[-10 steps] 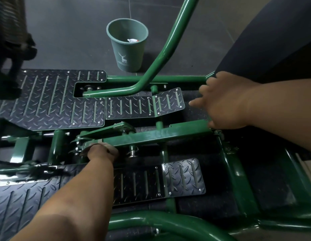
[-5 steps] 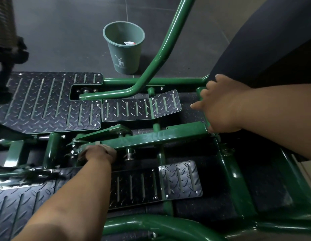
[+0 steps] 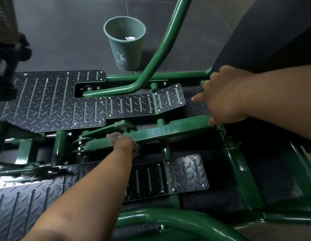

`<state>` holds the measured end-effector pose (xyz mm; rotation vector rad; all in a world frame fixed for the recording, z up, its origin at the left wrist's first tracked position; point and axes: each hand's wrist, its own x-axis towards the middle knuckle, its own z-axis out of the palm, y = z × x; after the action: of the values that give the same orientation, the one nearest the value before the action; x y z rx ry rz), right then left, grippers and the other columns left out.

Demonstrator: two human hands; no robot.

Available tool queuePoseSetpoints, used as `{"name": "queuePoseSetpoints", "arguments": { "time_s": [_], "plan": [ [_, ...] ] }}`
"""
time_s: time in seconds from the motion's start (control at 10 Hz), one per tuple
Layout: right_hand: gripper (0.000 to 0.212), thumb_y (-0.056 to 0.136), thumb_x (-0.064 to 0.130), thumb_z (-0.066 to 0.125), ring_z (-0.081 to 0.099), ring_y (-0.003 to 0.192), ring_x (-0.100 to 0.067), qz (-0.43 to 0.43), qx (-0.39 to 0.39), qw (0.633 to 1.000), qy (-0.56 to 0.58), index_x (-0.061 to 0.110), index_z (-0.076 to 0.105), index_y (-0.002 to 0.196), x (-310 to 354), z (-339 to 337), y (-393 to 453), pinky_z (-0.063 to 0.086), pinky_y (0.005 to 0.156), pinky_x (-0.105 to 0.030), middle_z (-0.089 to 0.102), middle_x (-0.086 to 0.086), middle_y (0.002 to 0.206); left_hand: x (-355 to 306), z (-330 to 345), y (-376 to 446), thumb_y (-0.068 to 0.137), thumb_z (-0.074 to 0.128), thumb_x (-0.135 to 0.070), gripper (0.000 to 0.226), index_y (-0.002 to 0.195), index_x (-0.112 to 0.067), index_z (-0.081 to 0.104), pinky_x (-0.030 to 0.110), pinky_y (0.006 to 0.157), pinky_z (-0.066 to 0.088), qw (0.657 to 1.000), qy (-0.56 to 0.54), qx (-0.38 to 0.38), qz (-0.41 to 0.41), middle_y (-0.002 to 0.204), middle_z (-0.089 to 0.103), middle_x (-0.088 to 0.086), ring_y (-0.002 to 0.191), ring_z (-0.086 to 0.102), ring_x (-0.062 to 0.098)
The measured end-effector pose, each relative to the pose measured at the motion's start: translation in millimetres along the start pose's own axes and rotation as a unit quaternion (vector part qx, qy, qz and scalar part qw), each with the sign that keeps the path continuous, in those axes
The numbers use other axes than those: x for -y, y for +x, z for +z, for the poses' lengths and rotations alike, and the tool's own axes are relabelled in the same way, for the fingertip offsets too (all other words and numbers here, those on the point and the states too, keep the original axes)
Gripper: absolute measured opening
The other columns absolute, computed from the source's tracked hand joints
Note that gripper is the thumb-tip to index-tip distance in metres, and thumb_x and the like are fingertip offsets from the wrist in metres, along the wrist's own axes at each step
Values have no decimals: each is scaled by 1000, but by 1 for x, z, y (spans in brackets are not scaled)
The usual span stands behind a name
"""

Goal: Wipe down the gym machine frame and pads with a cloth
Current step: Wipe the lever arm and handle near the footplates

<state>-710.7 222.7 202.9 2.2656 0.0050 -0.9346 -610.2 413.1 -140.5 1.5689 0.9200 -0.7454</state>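
The gym machine has a dark green tube frame with black tread-plate footplates [image 3: 52, 100]. My left hand [image 3: 124, 143] reaches down to the slanted green cross bar [image 3: 168, 131] and holds a small grey cloth [image 3: 114, 136] against its top, fingers curled over cloth and bar. Only the cloth's far edge shows past my fingers. My right hand [image 3: 222, 96] grips a short green frame post [image 3: 202, 82] at the bar's right end, with the index finger sticking out to the left.
A green waste bin [image 3: 125, 42] with a scrap of litter inside stands on the dark floor behind the machine. A curved green handle tube [image 3: 160, 49] rises over the footplates. A black pad [image 3: 255, 32] fills the upper right. A weight stack [image 3: 5, 32] stands at the far left.
My left hand has slid the cloth to the right along the green cross bar, away from the pivot at its left end. My right hand has kept its hold on the post.
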Motion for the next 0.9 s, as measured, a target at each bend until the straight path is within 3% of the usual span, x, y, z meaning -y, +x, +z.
{"name": "queuePoseSetpoints", "arguments": {
  "time_s": [0.1,0.2,0.3,0.4,0.5,0.6,0.7,0.8,0.9],
  "plan": [
    [87,95,80,38,45,141,-28,-1,5,1000,-2,40,9,166,2,-1,-1,39,110,-43,37,-1,161,9,19,-28,103,59,-39,71,165,-24,28,59,116,35,912,333,-7,238,163,40,16,150,36,45],
    [87,95,80,37,45,142,-29,-4,9,1000,2,39,8,166,2,-1,-1,40,109,-44,35,-2,162,25,17,-54,99,48,-3,77,167,-21,15,45,116,41,923,305,-6,236,169,13,24,151,31,45],
    [85,95,79,37,46,140,-29,-6,4,1000,6,39,12,166,2,-2,-2,41,109,-44,37,-1,161,56,21,-37,91,45,10,92,167,-13,0,46,122,37,793,465,28,393,172,-26,4,160,16,36],
    [83,96,77,39,47,139,-30,-8,-1,1000,12,39,15,166,3,-1,0,43,108,-46,40,-1,158,61,24,-16,95,43,11,92,168,-17,-5,49,130,21,696,542,67,466,175,-19,2,163,-7,29],
    [81,96,76,42,48,137,-30,-18,-2,1000,14,38,20,165,0,0,2,44,108,-47,42,-1,156,47,20,3,100,39,1,82,168,-15,-5,45,130,24,630,572,49,523,177,-4,7,163,3,33],
    [77,96,74,45,50,135,-30,-24,-1,1000,-1,38,27,162,0,3,4,44,107,-48,44,-1,154,8,20,28,99,40,-9,76,168,-14,9,47,124,34,679,526,52,510,173,21,13,156,28,39],
    [77,96,70,52,50,135,-31,-25,4,1000,1,40,27,162,1,3,8,44,107,-48,43,-1,155,-4,27,37,101,48,-13,76,168,-15,13,53,124,32,643,554,53,526,172,24,13,154,28,46],
    [76,97,69,52,49,137,-32,-30,-2,999,-9,39,28,162,2,3,5,45,107,-47,42,0,157,-5,37,34,104,40,-8,75,167,-12,-1,51,128,23,579,576,66,574,175,12,14,159,15,45],
    [64,102,60,50,51,135,-32,-35,-10,999,-3,37,34,160,4,1,-5,43,101,-43,46,0,153,15,45,27,107,33,-12,71,165,-10,-7,50,128,23,520,633,53,570,175,11,16,159,16,44]
  ]
}}
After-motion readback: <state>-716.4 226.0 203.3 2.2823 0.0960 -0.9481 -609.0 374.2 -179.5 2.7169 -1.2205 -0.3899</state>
